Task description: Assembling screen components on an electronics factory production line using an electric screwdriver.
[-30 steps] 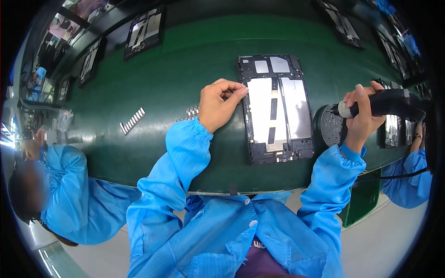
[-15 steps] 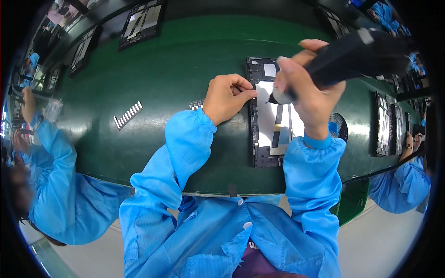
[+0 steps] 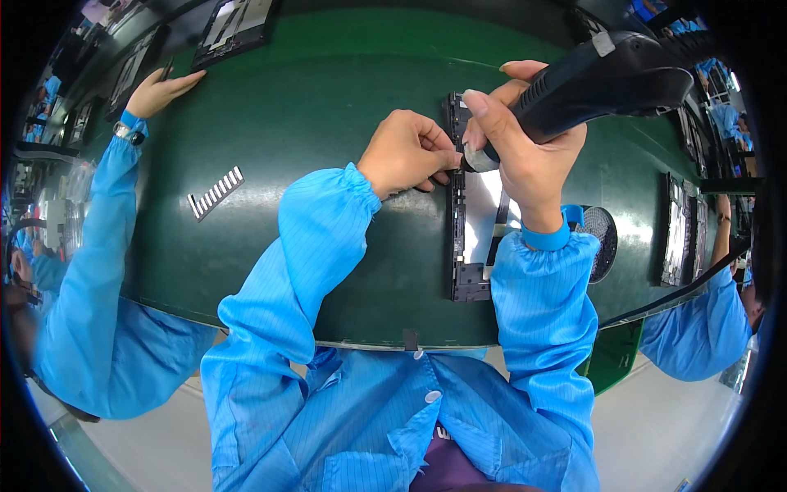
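Note:
My right hand [image 3: 533, 156] is wrapped round a black electric screwdriver [image 3: 602, 86], held slanting down to the left. Its tip meets the left long edge of a black device frame [image 3: 471, 283] with a silvery-white panel in it. At that same edge my left hand [image 3: 410, 154] pinches with thumb and forefinger, right beside the tip; whatever lies between the fingertips is hidden. My right hand and the tool cover much of the frame, which shows its left side wall.
A card with a row of pale strips [image 3: 216, 193] lies on the green table [image 3: 303, 98]. A round black mesh dish [image 3: 602, 246] is at my right. More device frames [image 3: 234, 29] stand at the back left and far right [image 3: 676, 230]. A co-worker's hand [image 3: 160, 92] reaches in at left.
The screwdriver tip has moved left from over the panel to the frame's left edge. My left hand has shifted slightly up. At left, the co-worker's arm has stretched out over the table.

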Demonstrator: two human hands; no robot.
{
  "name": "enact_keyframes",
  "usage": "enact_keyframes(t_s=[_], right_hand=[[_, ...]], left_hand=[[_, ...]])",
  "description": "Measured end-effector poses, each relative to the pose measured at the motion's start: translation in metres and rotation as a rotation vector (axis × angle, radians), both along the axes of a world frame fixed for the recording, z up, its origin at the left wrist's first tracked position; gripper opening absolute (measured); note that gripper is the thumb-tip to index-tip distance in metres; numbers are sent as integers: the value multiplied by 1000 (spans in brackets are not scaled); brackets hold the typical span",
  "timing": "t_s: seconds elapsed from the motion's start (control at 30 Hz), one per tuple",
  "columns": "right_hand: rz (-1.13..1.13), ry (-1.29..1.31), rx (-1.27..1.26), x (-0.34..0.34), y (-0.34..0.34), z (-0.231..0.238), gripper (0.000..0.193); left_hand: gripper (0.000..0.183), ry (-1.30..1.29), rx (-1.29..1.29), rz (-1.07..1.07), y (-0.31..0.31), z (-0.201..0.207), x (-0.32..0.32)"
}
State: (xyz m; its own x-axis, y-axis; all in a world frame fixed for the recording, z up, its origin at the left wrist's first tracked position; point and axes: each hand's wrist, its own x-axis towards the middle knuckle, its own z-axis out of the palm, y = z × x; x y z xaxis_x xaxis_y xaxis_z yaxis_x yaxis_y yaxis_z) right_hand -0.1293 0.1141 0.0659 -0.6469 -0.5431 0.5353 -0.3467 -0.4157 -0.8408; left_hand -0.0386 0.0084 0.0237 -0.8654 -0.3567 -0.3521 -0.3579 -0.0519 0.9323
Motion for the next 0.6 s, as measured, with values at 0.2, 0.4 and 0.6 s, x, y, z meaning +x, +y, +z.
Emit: enact_keyframes(t_s=[0.2, 0.4, 0.6], right_hand=[[14, -61, -1, 6, -1, 1, 18], [70, 162, 43, 10, 3, -6, 30], [-109, -26, -66, 16, -2, -10, 24]], left_hand=[[10, 5, -1, -5, -1, -1, 0], [9, 29, -14, -6, -1, -2, 1], [9, 9, -36, -18, -1, 0, 0]])
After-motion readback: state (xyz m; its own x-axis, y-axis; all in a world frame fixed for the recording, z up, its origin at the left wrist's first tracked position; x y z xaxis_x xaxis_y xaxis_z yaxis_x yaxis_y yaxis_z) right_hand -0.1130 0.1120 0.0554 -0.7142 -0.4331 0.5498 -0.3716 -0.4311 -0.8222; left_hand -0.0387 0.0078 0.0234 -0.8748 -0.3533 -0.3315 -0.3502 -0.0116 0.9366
